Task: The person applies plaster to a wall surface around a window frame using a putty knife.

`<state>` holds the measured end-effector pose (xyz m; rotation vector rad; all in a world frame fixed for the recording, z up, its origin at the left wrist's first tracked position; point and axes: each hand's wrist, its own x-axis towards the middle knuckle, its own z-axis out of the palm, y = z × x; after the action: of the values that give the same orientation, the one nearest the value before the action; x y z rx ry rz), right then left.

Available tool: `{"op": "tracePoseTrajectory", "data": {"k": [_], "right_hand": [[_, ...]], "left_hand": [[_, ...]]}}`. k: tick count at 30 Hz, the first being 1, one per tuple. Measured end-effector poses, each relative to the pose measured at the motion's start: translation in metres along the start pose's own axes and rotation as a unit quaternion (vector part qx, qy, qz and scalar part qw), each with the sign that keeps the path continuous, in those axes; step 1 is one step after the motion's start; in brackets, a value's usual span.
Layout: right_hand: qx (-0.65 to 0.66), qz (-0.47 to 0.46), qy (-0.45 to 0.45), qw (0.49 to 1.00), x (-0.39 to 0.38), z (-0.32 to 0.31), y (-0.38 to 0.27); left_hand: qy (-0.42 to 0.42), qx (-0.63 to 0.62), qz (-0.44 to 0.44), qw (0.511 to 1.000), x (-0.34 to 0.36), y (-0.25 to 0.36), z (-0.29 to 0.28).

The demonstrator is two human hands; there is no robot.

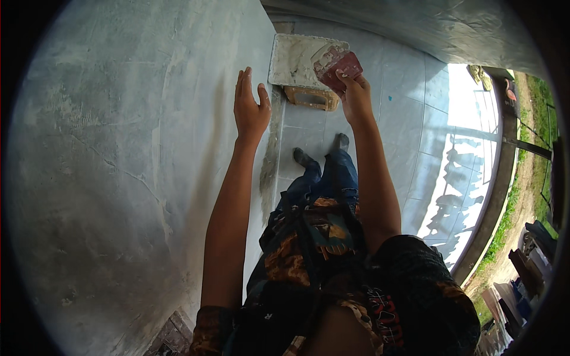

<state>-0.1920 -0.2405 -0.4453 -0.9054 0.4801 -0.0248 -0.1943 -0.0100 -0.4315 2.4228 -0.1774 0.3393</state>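
In my right hand [355, 98] is a dark red flat scraper [337, 70], pinched between thumb and fingers, with pale grey plaster smeared along its far edge. It is held over the right side of a plaster-caked board [294, 62]; whether it touches the board I cannot tell. My left hand [252, 110] is raised beside the grey wall [119, 148], fingers stretched up and thumb apart, with nothing in it. Whitish smears mark its fingers. Under the board stands a low tan stool [312, 99], partly covered by it.
Grey floor tiles [392, 124] extend around my feet and to the right. Beyond a raised ledge [504, 166] on the right are grass and a dirt path. Stacked pieces [528, 267] lie at the lower right. The wall runs close along my left side.
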Motion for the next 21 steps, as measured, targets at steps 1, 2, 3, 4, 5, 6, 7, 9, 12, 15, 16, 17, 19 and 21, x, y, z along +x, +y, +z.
{"op": "tracePoseTrajectory", "data": {"k": [1, 2, 3, 4, 5, 6, 7, 9, 12, 15, 16, 17, 19, 21], "right_hand": [[-0.004, 0.010, 0.011, 1.000, 0.009, 0.000, 0.002], [-0.008, 0.021, 0.021, 1.000, 0.018, 0.000, 0.005], [-0.009, 0.030, 0.025, 0.999, 0.027, -0.005, 0.010], [-0.052, 0.011, 0.027, 0.998, 0.038, -0.011, 0.016], [-0.096, -0.007, 0.028, 0.995, 0.049, -0.017, 0.021], [-0.098, 0.001, 0.033, 0.995, 0.066, -0.030, 0.032], [-0.179, -0.024, 0.015, 0.983, 0.083, -0.044, 0.041], [-0.261, -0.036, -0.008, 0.965, 0.121, -0.065, 0.051], [-0.480, -0.045, -0.025, 0.876, 0.155, -0.077, 0.055], [-0.608, -0.049, -0.062, 0.790, 0.181, -0.084, 0.068], [-0.626, -0.057, -0.086, 0.773, 0.197, -0.094, 0.074], [-0.642, -0.065, -0.111, 0.756, 0.211, -0.104, 0.080], [-0.665, -0.068, -0.153, 0.728, 0.234, -0.113, 0.093], [-0.691, -0.071, -0.209, 0.688, 0.253, -0.122, 0.110]], "left_hand": [[-0.008, 0.002, -0.010, 1.000, 0.003, -0.004, 0.003], [-0.013, 0.004, -0.017, 1.000, 0.005, -0.008, 0.007], [-0.022, 0.009, -0.022, 0.999, 0.006, -0.012, 0.011], [-0.031, 0.013, -0.028, 0.999, 0.007, -0.016, 0.015], [-0.037, 0.014, -0.036, 0.999, 0.007, -0.019, 0.017], [-0.045, 0.010, -0.050, 0.998, 0.007, -0.023, 0.022], [-0.053, 0.005, -0.064, 0.997, 0.009, -0.026, 0.026], [-0.058, 0.013, -0.079, 0.995, 0.016, -0.035, 0.037], [-0.076, 0.026, -0.112, 0.990, 0.021, -0.046, 0.057], [-0.099, 0.027, -0.137, 0.985, 0.024, -0.062, 0.078], [-0.103, 0.022, -0.139, 0.985, 0.030, -0.063, 0.087], [-0.107, 0.018, -0.142, 0.984, 0.033, -0.064, 0.096], [-0.117, 0.020, -0.153, 0.981, 0.036, -0.068, 0.109], [-0.125, 0.029, -0.151, 0.980, 0.031, -0.073, 0.121]]}}
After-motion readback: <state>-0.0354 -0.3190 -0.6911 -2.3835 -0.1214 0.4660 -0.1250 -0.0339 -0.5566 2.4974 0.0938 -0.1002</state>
